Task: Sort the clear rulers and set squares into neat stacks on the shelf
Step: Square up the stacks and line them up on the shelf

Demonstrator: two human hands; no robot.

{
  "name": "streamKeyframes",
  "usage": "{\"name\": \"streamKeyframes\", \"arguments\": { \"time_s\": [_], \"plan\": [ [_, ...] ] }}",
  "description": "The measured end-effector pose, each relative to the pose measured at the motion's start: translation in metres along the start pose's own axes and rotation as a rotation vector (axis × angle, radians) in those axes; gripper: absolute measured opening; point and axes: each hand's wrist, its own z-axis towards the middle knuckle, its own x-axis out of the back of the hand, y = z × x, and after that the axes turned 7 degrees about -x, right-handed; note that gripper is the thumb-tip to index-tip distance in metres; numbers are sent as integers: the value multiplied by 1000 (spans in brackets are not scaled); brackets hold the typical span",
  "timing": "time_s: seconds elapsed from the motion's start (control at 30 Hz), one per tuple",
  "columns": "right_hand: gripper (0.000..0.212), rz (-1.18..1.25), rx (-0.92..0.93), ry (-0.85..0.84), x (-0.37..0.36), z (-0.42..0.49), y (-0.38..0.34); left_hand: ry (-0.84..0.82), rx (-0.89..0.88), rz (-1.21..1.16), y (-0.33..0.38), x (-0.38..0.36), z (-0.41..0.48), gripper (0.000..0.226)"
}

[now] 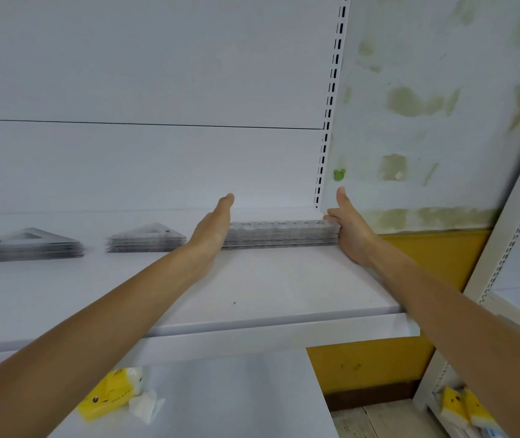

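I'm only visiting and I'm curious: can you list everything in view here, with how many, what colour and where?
ruler stack: one, clear, right end of the upper shelf
left set square stack: one, clear, far left of the upper shelf
middle set square stack: one, clear, just left of the rulers
upper shelf: one, white
lower shelf: one, white, below
tissue pack: one, yellow, on the lower shelf
small packs: count unclear, yellow and white, bottom right corner
sticker: one, green, on the stained side panel
left hand: flat against the rulers' left end
right hand: against the rulers' right end
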Motion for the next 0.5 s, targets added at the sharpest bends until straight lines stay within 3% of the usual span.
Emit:
{"name": "streamKeyframes", "arguments": {
  "time_s": [0.33,0.5],
  "plan": [
    [81,-287,32,132,-7,1,1,46,27,-65,-1,-3,2,65],
    [67,-394,96,178,-6,1,4,-5,25,-106,1,5,-2,66]
  ]
}}
